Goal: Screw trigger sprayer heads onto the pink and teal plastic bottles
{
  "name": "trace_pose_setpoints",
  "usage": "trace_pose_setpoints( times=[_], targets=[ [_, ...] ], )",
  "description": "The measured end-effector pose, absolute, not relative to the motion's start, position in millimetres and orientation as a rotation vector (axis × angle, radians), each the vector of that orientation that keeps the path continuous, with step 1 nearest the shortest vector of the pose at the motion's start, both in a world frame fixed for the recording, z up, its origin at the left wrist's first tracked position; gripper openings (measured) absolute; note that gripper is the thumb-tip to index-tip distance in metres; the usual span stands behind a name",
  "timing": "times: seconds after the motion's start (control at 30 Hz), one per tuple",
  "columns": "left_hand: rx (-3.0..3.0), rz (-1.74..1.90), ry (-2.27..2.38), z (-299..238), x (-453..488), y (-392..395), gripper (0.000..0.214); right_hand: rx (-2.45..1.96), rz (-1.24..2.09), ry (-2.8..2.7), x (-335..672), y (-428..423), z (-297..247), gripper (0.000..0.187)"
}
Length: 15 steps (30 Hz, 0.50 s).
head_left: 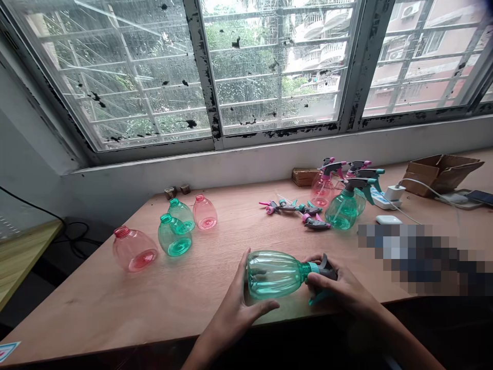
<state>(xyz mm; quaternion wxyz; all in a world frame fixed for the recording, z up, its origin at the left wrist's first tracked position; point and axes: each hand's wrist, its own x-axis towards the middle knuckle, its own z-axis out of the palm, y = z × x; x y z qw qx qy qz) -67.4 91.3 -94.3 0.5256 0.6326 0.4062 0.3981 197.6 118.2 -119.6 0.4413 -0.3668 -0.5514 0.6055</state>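
A clear green spray bottle [274,275] lies sideways in the air above the table's front edge, its base to the left and its neck to the right. Cupped round the base is my left hand [239,308], its fingers partly hidden behind the bottle and its thumb stretched along the lower side. My right hand [342,288] is closed on the grey and teal spray head [326,268] at the neck. To the left stand several bottles without heads: a green bottle [175,236], another behind it, a pink bottle [205,211] and a tilted pink bottle [134,250].
Loose spray heads [295,208] lie mid-table. Bottles with heads, including a green one [342,209] and a pink one [322,189], stand at the back right. Beyond them are a power strip [387,199], cables and an open cardboard box [439,174]. A window runs behind the table.
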Motion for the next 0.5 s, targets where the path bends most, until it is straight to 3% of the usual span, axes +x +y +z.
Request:
trace_pose_setpoints(
  times=[0.3,0.5],
  targets=[
    [1.582,0.944,1.048,-93.7,-67.8,89.7,0.116,-0.944,1.511,-1.372,195.3,115.9,-113.7,0.041],
    [1.551,0.970,1.018,-95.7,-68.8,92.5,0.107,-0.969,1.510,-1.345,193.6,116.3,-111.8,0.045]
  ],
)
